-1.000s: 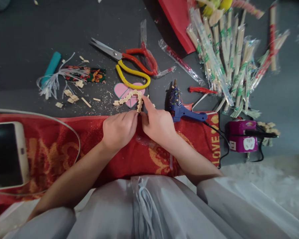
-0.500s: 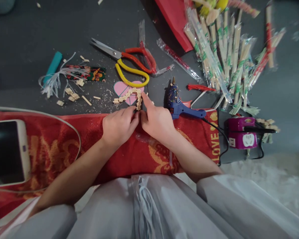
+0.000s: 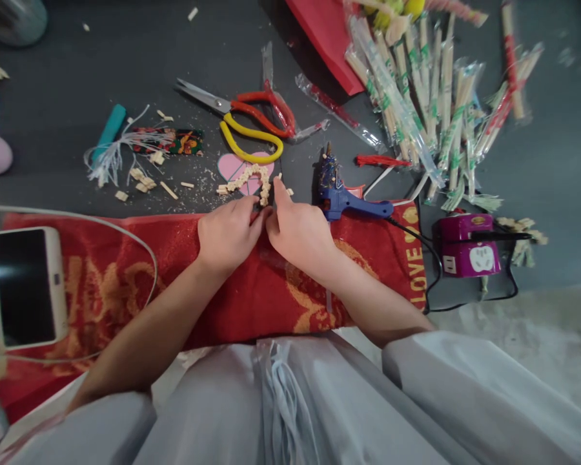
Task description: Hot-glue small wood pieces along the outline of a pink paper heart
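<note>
A curved strip of small pale wooden pieces (image 3: 265,187) lies partly over a pink heart-shaped card (image 3: 230,166). My left hand (image 3: 226,234) is closed, its thumb and index fingertip at the strip's near end. Right beside it, my right hand (image 3: 301,237) has its index finger pointing forward next to the strip while thumb and other fingers curl in. Whatever is between those fingers is hidden. Just right of that hand, a blue glue gun (image 3: 337,203) lies with its nozzle pointing away. Yellow-and-red-handled scissors (image 3: 249,143) rest open beyond the card.
A red towel (image 3: 232,303) runs under my forearms, with a phone (image 3: 26,284) at its left. Wrapped chopsticks (image 3: 445,97) are heaped at the back right, above a purple power socket block (image 3: 467,245). Wooden bits (image 3: 142,181) and a teal stick (image 3: 110,132) lie at left.
The view has shifted slightly, so more shows at the left edge. Both hands stay together at the strip's near end, with only slight finger movement.
</note>
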`<action>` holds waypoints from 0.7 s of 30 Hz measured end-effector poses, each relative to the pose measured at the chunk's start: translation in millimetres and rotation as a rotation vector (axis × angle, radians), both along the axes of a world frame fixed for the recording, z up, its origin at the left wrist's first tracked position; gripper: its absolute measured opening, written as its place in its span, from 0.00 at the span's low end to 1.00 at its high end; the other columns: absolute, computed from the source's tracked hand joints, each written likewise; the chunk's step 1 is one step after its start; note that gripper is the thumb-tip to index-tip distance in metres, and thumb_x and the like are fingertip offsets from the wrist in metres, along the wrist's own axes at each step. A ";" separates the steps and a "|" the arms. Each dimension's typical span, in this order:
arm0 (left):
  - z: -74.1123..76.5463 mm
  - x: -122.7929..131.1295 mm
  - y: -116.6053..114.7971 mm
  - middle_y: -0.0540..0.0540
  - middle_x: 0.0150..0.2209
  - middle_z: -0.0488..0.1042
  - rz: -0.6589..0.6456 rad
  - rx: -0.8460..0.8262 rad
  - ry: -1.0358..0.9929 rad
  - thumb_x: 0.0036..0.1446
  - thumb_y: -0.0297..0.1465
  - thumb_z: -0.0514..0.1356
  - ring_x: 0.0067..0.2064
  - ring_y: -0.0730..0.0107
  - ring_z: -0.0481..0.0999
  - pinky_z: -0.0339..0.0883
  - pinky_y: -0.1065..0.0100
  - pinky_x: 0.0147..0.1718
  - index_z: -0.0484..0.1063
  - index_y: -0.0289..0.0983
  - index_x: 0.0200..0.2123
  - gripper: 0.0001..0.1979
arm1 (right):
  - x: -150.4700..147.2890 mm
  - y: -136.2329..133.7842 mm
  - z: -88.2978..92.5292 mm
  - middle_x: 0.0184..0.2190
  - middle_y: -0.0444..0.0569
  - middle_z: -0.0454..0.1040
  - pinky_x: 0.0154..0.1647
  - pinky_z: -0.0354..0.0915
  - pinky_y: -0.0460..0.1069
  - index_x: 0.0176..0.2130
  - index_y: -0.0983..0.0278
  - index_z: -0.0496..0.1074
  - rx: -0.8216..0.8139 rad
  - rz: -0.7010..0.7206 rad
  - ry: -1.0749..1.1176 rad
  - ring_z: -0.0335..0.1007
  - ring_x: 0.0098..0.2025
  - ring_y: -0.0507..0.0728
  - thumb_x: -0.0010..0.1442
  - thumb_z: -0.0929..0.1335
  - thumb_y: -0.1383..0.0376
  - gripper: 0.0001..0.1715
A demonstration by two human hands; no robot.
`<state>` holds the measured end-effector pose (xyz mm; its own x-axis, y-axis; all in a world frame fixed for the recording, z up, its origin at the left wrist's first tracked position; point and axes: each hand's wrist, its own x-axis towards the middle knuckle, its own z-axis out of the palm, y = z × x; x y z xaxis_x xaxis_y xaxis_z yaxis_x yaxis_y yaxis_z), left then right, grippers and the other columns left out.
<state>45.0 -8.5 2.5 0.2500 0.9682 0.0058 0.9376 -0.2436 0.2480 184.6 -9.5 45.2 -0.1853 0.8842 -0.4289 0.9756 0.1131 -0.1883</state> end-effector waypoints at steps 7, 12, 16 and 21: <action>-0.3 1.5 0.9 0.42 0.35 0.82 0.016 -0.006 0.009 0.68 0.44 0.54 0.39 0.57 0.82 0.66 0.65 0.33 0.79 0.38 0.46 0.19 | 0.0 -2.2 3.6 0.46 0.67 0.81 0.42 0.72 0.52 0.72 0.80 0.49 0.009 0.002 0.006 0.82 0.45 0.63 0.68 0.53 0.69 0.37; -1.5 1.9 0.1 0.42 0.35 0.82 0.008 0.019 0.007 0.70 0.44 0.51 0.39 0.57 0.82 0.67 0.65 0.33 0.78 0.37 0.44 0.21 | 0.5 -3.9 2.5 0.46 0.67 0.81 0.40 0.72 0.51 0.72 0.79 0.49 0.029 0.003 0.001 0.82 0.44 0.63 0.68 0.55 0.69 0.37; -0.1 2.5 0.0 0.42 0.34 0.82 0.018 0.019 0.030 0.70 0.43 0.51 0.37 0.58 0.82 0.66 0.65 0.33 0.79 0.39 0.43 0.19 | 2.8 -4.6 3.0 0.46 0.67 0.81 0.39 0.71 0.51 0.72 0.80 0.50 0.052 0.007 0.034 0.82 0.44 0.63 0.68 0.55 0.69 0.37; 1.9 2.5 0.1 0.42 0.33 0.82 0.022 0.019 0.022 0.70 0.43 0.51 0.36 0.60 0.81 0.65 0.65 0.31 0.79 0.40 0.43 0.19 | 6.9 -5.7 7.3 0.43 0.62 0.82 0.41 0.70 0.52 0.69 0.75 0.58 0.093 -0.029 0.076 0.82 0.44 0.65 0.69 0.53 0.68 0.33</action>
